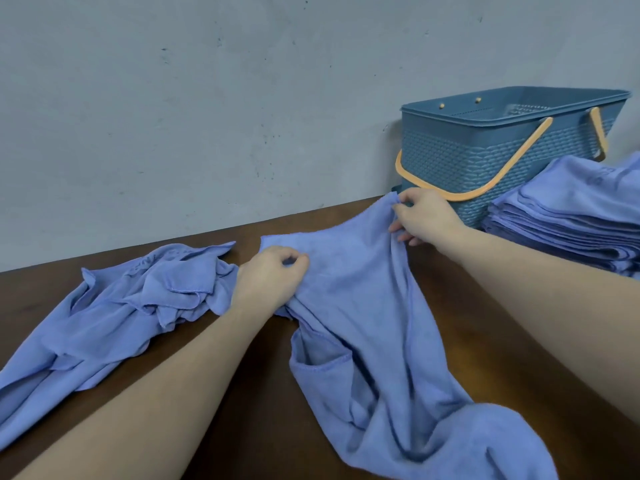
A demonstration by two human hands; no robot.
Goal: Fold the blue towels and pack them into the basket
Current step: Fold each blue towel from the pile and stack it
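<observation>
Against the bare grey wall, the left hand (pixel 268 277) and right hand (pixel 420 216) are each pinching the towel (pixel 363 306) edge, which probably needs pulling taut and flat on the table (pixel 242 341) before folding.

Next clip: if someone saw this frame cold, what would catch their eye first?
Probably the blue towel spread crumpled across the middle of the dark table, with the left hand and the right hand each pinching its far edge. Next, the blue basket with orange handles by the wall at right, a folded stack beside it, and a rumpled heap at left.
</observation>
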